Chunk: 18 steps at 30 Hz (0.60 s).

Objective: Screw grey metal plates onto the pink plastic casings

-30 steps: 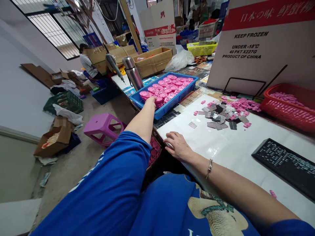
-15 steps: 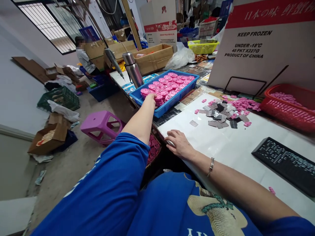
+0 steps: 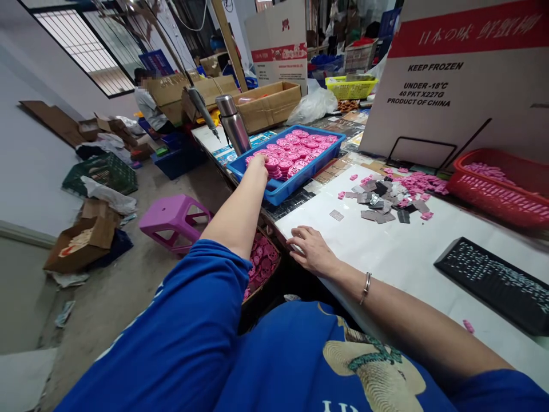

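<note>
My left hand [image 3: 258, 165] reaches to the near left corner of a blue tray [image 3: 281, 194], touching stacked pink flat pieces [image 3: 293, 153] with printed faces. Most of its fingers are hidden behind the hand and the pieces, so I cannot see whether it grips any. My right hand [image 3: 314, 252] rests at the near edge of the white work surface, its fingers loosely curved and slightly apart, holding nothing. A small grey plate [image 3: 337, 215] lies just beyond it. Farther off is a heap of grey plates [image 3: 377, 201] among small pink parts [image 3: 422, 182].
A steel flask [image 3: 234, 125] stands behind the tray beside a hanging electric screwdriver [image 3: 203, 109]. To the right are a red basket [image 3: 497, 197] and a black tray [image 3: 493, 280] of small parts. Below the table edge sits a box of pink pieces [image 3: 262, 260], near a purple stool [image 3: 174, 217].
My left hand has drawn slightly left and up at the tray's corner, uncovering more of the pink stack. My right hand stays where it was.
</note>
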Motion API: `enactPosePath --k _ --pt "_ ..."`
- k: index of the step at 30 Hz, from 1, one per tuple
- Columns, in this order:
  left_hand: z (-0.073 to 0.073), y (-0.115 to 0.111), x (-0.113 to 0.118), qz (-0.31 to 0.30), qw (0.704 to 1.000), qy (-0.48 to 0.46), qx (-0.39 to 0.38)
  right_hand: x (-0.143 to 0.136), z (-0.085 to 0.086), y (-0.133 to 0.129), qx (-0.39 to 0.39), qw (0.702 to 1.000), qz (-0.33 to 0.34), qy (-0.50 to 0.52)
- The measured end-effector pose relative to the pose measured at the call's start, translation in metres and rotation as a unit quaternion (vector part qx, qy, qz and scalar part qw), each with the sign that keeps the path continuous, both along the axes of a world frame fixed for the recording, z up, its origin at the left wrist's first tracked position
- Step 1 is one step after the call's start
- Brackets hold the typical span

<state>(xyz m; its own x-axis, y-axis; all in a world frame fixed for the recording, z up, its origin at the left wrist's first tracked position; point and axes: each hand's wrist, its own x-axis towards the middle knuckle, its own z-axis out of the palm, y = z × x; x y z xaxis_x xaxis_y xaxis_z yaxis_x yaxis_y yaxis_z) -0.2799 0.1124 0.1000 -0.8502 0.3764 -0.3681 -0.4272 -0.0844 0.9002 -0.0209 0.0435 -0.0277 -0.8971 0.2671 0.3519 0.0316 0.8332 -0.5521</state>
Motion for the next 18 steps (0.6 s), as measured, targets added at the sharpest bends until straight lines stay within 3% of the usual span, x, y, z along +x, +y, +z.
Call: enactPosePath --k 5,8,11,14,18 --pt "0.038 -0.013 0.016 -0.03 0.999 0.004 -0.009 -0.002 -0.001 0.005 -0.076 0.996 -0.016 0.048" --pt "0.046 -0.024 0.043 -0.083 0.996 0.016 0.022 0.004 0.005 0.019 -0.149 0.98 -0.085 0.098" --pt "0.035 -0.04 0.089 -0.166 0.984 0.009 0.067 0.023 0.021 0.035 -0.199 0.952 -0.181 0.145" --pt "0.011 -0.06 0.143 -0.236 0.968 -0.022 0.079 0.055 0.045 0.04 -0.205 0.935 -0.233 0.172" --pt "-0.021 -0.083 0.208 -0.288 0.951 -0.082 0.072 0.095 0.068 0.025 -0.135 0.957 -0.245 0.077"
